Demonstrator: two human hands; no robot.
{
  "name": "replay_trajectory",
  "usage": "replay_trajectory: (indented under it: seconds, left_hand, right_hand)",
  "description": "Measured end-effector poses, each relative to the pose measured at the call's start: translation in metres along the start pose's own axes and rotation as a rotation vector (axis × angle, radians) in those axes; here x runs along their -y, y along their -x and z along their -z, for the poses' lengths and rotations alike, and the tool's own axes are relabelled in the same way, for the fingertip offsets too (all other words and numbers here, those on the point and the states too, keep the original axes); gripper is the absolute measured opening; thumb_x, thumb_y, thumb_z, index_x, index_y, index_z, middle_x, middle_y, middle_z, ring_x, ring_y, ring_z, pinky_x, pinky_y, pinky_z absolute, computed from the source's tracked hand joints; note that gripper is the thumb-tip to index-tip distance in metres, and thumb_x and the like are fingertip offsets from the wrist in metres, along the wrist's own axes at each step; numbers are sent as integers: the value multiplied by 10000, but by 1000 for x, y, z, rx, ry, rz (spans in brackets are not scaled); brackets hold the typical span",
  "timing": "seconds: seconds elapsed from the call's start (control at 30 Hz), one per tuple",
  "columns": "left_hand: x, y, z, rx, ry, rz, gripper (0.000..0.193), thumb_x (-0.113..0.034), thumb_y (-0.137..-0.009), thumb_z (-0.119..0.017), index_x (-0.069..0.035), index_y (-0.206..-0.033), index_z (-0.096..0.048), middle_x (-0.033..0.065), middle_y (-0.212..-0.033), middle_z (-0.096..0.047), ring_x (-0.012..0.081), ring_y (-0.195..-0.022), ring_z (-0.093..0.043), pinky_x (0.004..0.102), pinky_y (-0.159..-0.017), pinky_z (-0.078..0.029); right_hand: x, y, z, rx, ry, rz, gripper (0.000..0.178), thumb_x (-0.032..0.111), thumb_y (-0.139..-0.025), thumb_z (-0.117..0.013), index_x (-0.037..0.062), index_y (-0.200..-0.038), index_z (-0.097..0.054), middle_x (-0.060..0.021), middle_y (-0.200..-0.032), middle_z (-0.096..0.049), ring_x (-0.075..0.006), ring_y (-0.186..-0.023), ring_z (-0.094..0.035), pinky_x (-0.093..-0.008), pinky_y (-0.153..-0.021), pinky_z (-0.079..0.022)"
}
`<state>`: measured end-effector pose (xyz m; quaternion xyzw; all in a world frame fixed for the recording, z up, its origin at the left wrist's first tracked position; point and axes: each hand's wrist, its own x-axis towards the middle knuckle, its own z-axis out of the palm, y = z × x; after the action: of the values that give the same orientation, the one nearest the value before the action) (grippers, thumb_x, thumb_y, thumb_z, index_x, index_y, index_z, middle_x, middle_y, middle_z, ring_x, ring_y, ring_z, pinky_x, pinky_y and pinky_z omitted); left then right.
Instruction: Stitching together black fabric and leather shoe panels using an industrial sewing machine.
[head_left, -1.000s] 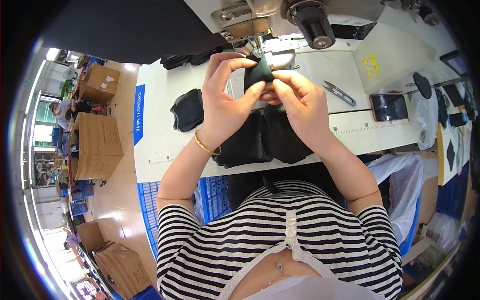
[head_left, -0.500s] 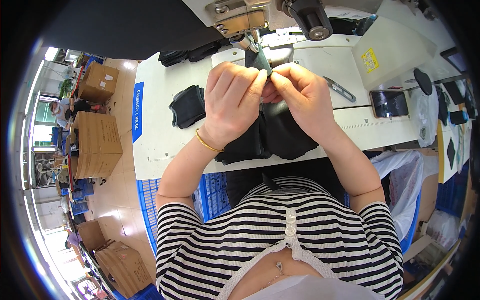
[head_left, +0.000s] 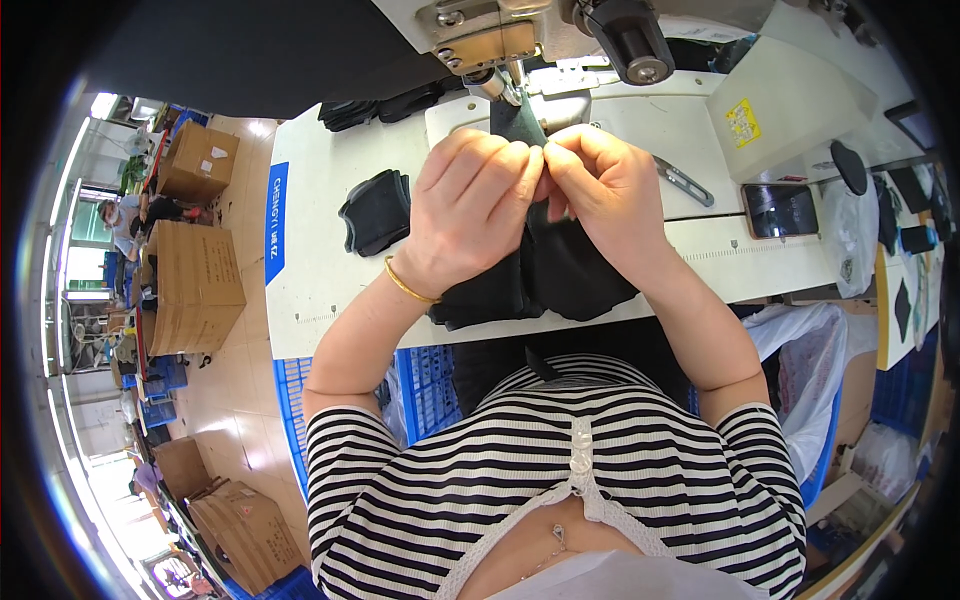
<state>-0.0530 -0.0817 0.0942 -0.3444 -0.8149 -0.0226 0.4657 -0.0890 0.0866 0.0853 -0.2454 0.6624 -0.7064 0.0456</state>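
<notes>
Several cardboard boxes (head_left: pixel 195 280) stand on the floor at far left, well apart from the work. On the white sewing table (head_left: pixel 310 290), a folded black piece (head_left: pixel 377 210) lies just left of the hands — apparently stock set within reach. The left hand (head_left: pixel 465 215), gold bangle (head_left: pixel 408 288) at the wrist, has its fingers curled tight, pinching the black fabric (head_left: pixel 560 270) where it meets the right hand (head_left: pixel 610 195), likewise pinched shut on the same edge. Both hold the fabric up just below the sewing machine head (head_left: pixel 480 35), likely to align the edge at the needle. The needle itself is hidden — fingertips and cloth cover it. Right of the hands lie metal tweezers (head_left: pixel 685 180) and a dark phone (head_left: pixel 780 208); items at the far right rim are too distorted to identify.
</notes>
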Motion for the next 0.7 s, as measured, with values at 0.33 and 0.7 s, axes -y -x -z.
replay_trajectory:
  seconds: [0.33, 0.7]
  left_hand:
    - [2, 8, -6, -84, -122, 29, 314, -73, -625, -668, -4, -929, -706, 70, -931, -640, 219, -867, -618, 373, -799, -518]
    - [13, 7, -8, -91, -120, -32, 351, -87, -593, -657, 11, -925, -716, 83, -925, -656, 229, -856, -628, 364, -765, -534]
  right_hand:
    - [0, 2, -6, -54, -31, -37, 197, 131, -911, -568, -12, -800, -647, -23, -578, -618, -42, -502, -525, -216, -469, -395]
    - [-3, -3, -13, -86, -120, -35, 211, 131, -942, -555, -1, -803, -641, -21, -566, -613, -34, -447, -490, -209, -430, -377]
